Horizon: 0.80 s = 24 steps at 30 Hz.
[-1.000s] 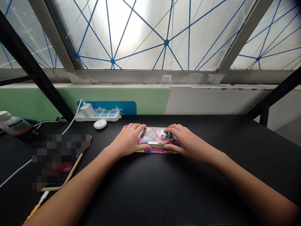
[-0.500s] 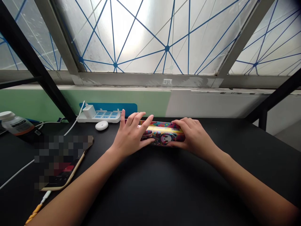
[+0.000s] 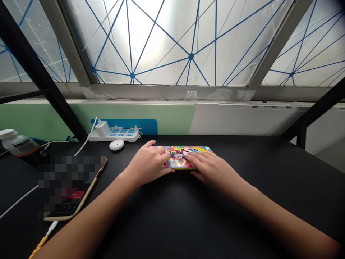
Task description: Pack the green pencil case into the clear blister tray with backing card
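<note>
A bright, cartoon-printed pencil case (image 3: 179, 162) lies crosswise on the black desk, its colourful top facing up. My left hand (image 3: 151, 160) is closed around its left end, fingers curled over the top and thumb along the near edge. Over the right part of the case rests my right hand (image 3: 206, 163), fingers laid together across the printed top and thumb at the near edge. Both hands cover the ends of the case, so only its middle and far edge show.
A white power strip (image 3: 124, 135) with a plugged-in charger (image 3: 102, 128) stands against the wall. Before it sits a small white round case (image 3: 116, 145). On the left are a phone (image 3: 78, 201), its cable (image 3: 40, 244) and a bottle (image 3: 20, 144). Black frame bars (image 3: 51, 86) slant at both sides.
The case has turned from a tilted, darker face to lying with its bright top up. My left fingers have curled in, and my right hand has moved over the top.
</note>
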### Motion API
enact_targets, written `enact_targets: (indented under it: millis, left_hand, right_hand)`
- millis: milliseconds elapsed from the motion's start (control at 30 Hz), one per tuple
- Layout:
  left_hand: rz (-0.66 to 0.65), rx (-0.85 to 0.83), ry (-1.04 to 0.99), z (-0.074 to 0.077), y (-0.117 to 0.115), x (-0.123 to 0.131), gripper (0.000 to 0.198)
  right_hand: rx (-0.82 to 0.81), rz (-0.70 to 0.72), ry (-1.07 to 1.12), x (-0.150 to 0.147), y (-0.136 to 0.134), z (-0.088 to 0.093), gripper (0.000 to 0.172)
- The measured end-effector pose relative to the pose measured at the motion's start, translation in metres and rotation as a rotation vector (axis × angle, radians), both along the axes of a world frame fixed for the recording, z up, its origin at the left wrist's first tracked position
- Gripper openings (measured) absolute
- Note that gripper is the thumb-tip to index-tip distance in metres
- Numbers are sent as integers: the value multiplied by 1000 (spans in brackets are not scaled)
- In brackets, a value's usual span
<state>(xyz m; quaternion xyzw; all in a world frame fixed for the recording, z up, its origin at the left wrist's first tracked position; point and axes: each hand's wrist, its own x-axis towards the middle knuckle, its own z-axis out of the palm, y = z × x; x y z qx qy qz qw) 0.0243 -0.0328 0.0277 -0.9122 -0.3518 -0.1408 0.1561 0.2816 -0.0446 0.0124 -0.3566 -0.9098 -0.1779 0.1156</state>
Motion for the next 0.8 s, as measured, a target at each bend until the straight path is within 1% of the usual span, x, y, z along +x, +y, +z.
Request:
enact_targets:
  millis: [100, 133, 167, 233, 300, 333, 400, 500, 600, 667, 733, 800]
  left_hand:
    - [-8, -49, 23, -2, -1, 3, 24]
    - [-10, -69, 10, -3, 0, 4, 25]
    - [-8, -92, -17, -5, 1, 4, 31]
    - [22, -146, -84, -9, 3, 3, 53]
    - [112, -219, -129, -14, 6, 0, 80]
    - [168, -265, -135, -17, 8, -1, 90]
    - [254, -358, -124, -22, 10, -4, 101]
    - [285, -426, -109, -25, 12, -7, 104]
    - [298, -447, -105, -24, 12, -9, 105]
    - [301, -458, -96, -24, 13, -10, 105]
    - [296, -454, -87, -25, 13, -11, 105]
    - [287, -437, -80, -25, 13, -11, 104]
  right_hand:
    - [-57, 33, -12, -5, 1, -8, 46]
    - [-83, 40, -1, -7, 1, -11, 48]
    - [-114, 45, 17, -9, 0, -13, 52]
    - [-179, 47, 46, -11, 0, -17, 63]
    - [-229, 41, 53, -13, 1, -19, 72]
    - [-251, 40, 51, -13, 1, -19, 75]
    - [-298, 48, 51, -12, 3, -17, 77]
    - [-373, 74, 61, 0, 8, -7, 72]
    - [-441, 79, 52, 26, 16, 8, 60]
    - [-471, 42, 54, 46, 22, 17, 49]
    - [-448, -34, 74, 61, 27, 23, 41]
    - [-343, -101, 82, 62, 28, 25, 42]
